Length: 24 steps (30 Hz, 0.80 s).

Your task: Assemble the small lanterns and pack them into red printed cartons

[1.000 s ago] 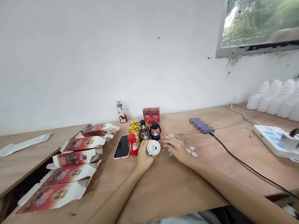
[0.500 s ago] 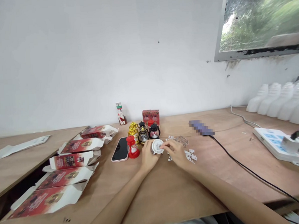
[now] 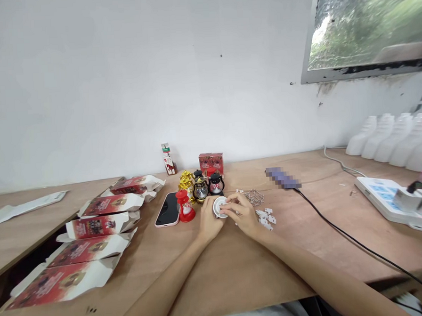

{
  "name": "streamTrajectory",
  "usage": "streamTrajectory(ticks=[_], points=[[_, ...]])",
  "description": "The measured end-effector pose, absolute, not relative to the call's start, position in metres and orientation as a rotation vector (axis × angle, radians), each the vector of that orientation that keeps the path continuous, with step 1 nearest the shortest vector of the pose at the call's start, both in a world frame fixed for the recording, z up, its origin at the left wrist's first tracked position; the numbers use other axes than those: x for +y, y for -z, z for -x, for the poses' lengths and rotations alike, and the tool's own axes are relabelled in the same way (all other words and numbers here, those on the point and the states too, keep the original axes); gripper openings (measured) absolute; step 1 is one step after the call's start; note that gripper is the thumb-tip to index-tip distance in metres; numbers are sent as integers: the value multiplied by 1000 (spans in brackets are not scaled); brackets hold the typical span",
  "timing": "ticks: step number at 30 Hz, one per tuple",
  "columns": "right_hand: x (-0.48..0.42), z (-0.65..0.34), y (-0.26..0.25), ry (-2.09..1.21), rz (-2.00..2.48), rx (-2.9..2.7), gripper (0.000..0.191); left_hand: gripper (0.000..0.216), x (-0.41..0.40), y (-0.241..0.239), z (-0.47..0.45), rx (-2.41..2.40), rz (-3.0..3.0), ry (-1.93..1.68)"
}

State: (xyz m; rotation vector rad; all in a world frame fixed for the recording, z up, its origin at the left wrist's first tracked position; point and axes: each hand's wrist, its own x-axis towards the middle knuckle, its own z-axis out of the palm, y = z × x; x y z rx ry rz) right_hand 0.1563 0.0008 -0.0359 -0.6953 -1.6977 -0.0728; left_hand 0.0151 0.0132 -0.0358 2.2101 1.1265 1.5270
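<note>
My left hand (image 3: 207, 221) is wrapped round a small toy lantern (image 3: 219, 207) lying on its side, its white round base facing me. My right hand (image 3: 242, 214) has its fingertips pinched against that white base; whether a small part sits between them is hidden. Just behind stand several little lanterns: a red one (image 3: 185, 206), a gold one (image 3: 186, 181) and two black ones (image 3: 215, 183). Small white tabs (image 3: 265, 218) and thin wire handles (image 3: 254, 196) lie scattered to the right of my right hand.
A phone (image 3: 167, 209) lies face up left of the red lantern. Several flat red-and-white cartons (image 3: 94, 227) are spread on the wooden table (image 3: 238, 265) at the left. A red box (image 3: 211, 162) stands by the wall. A black cable (image 3: 346, 238) and white power strip (image 3: 390, 196) lie at the right.
My right hand left the scattered small parts and came to the lantern's white base, where its fingers now pinch. My left hand has kept holding the lantern.
</note>
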Motion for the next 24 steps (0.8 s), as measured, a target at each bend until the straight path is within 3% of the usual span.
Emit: streamTrajectory(ticks=[7,12,17,24], points=[[7,-172,29,21,864,-1665,26,33,14,33,-11,1176,-2167,-1517],[16,-184,36,71,1242,-2043,13,37,20,35,-3,1233,-2070,-1550],[11,-181,36,83,1367,-2320,16,36,23,37,-1,1225,-2080,-1558],[13,-180,38,445,1311,-2447,21,33,21,35,-3,1234,-2119,-1524]])
